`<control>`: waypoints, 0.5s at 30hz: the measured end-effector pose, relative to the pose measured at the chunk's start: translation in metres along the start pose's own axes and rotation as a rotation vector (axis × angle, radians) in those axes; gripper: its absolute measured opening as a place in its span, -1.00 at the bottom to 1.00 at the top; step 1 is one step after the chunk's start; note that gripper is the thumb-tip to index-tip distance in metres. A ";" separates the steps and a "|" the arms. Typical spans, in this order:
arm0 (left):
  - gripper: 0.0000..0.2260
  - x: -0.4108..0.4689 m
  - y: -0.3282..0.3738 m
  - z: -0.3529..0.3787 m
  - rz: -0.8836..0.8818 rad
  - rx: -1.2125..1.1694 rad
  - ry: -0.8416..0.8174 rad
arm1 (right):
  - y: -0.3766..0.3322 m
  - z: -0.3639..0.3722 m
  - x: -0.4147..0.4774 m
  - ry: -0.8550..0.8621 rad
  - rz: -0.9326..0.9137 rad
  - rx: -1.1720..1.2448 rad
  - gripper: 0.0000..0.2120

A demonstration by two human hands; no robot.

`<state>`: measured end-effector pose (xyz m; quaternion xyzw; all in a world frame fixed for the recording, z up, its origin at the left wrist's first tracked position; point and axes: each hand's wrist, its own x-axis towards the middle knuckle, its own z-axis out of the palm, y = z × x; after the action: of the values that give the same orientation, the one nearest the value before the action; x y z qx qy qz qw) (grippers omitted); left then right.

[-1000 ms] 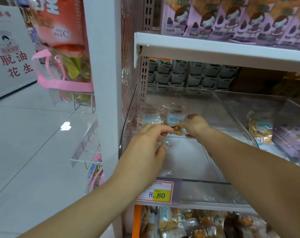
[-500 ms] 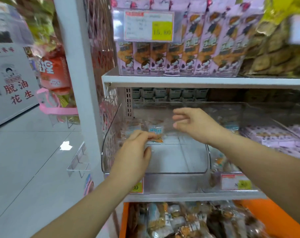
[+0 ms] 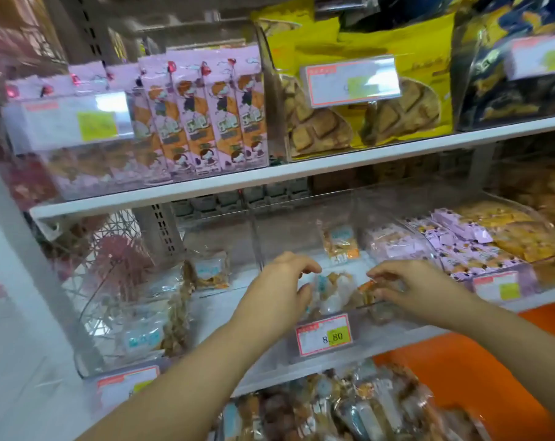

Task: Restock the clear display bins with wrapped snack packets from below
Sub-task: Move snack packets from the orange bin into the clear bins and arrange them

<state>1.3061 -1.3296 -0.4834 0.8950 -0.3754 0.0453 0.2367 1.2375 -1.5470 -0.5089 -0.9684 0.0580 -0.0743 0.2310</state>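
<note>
The left hand and right hand have been shifted to the next bin, behind the tag, packets clasped in both.

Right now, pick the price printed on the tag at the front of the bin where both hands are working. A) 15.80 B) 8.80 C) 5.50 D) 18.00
B: the red-bordered price tag fixed to the front wall of the clear bin reads 8.80 on its yellow patch.
</note>
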 end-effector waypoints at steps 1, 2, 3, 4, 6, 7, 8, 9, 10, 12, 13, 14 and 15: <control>-0.73 0.008 0.005 0.005 -0.020 0.044 -0.077 | 0.007 0.001 -0.001 -0.010 0.004 -0.003 -0.77; -0.72 0.017 0.010 0.009 -0.039 0.096 -0.158 | 0.013 0.001 -0.001 -0.036 0.009 -0.015 -0.77; -0.69 0.025 0.015 0.012 -0.059 0.144 -0.238 | 0.016 0.000 -0.001 -0.062 0.014 -0.024 -0.76; -0.66 0.032 0.020 0.015 -0.088 0.179 -0.323 | 0.019 -0.001 0.000 -0.077 0.016 -0.027 -0.75; -0.57 0.045 0.026 0.019 -0.159 0.247 -0.512 | 0.021 -0.003 0.002 -0.080 0.009 -0.023 -0.71; -0.54 0.051 0.028 0.022 -0.203 0.271 -0.606 | 0.021 -0.003 0.003 -0.083 0.007 -0.027 -0.71; -0.51 0.056 0.029 0.025 -0.253 0.274 -0.674 | 0.022 -0.002 0.003 -0.089 0.003 -0.045 -0.72; -0.49 0.060 0.028 0.028 -0.294 0.267 -0.710 | 0.022 -0.001 0.004 -0.095 -0.003 -0.067 -0.73; -0.48 0.063 0.025 0.032 -0.322 0.267 -0.724 | 0.022 0.000 0.003 -0.096 -0.004 -0.074 -0.74; -0.49 0.065 0.019 0.039 -0.355 0.288 -0.712 | 0.023 0.001 0.003 -0.096 0.000 -0.044 -0.74; -0.53 0.065 0.015 0.044 -0.350 0.306 -0.687 | 0.023 0.001 0.003 -0.096 -0.002 -0.031 -0.73; -0.60 0.065 0.012 0.048 -0.332 0.313 -0.649 | 0.024 0.001 0.004 -0.096 -0.003 -0.024 -0.73; -0.70 0.065 0.008 0.050 -0.305 0.297 -0.594 | 0.024 0.001 0.004 -0.092 -0.010 -0.016 -0.73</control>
<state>1.3425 -1.3998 -0.5082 0.9394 -0.2792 -0.1985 -0.0114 1.2399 -1.5682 -0.5200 -0.9729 0.0431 -0.0305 0.2251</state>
